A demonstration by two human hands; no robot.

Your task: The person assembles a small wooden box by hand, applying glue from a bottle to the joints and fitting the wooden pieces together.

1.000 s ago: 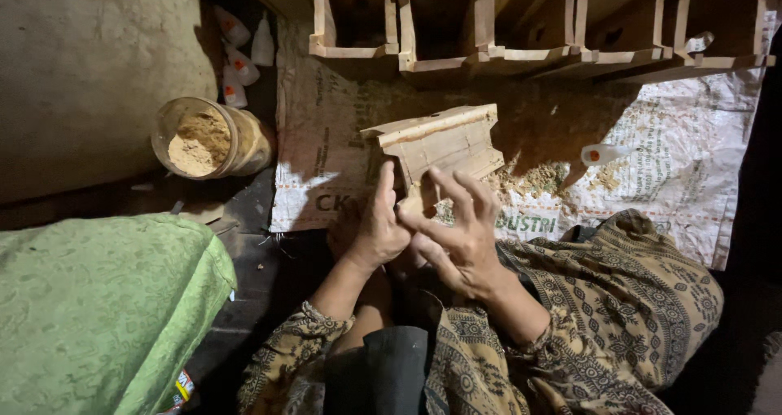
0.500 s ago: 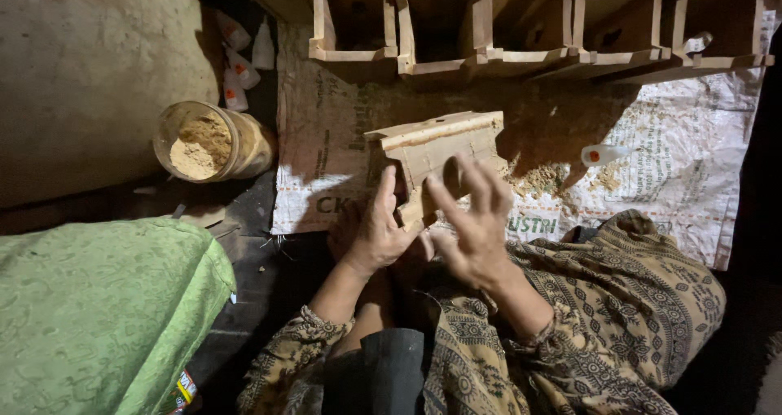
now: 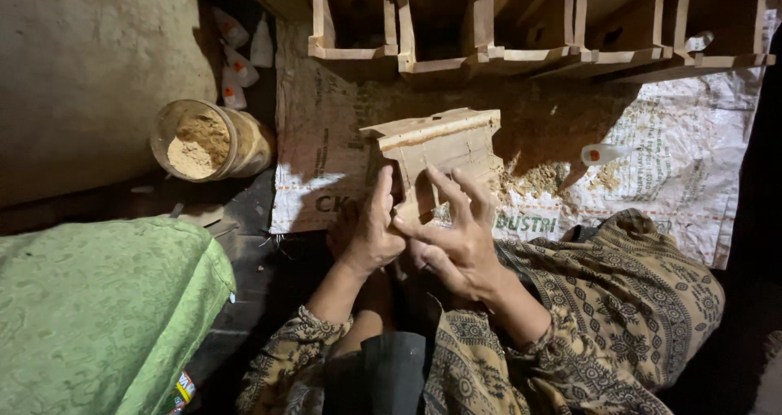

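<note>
Near the printed sack mat's [image 3: 700, 179] front edge, left hand [image 3: 368, 234] gripped the wooden bracket piece [image 3: 440, 150], right hand [image 3: 458, 237] open-fingered against it; loose sawdust [image 3: 542, 179] underneath could have let it slip.

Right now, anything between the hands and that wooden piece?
Nothing visible. Both hands are already on the wooden piece: the left hand grips its lower left side and the right hand lays spread fingers on its front.
</note>
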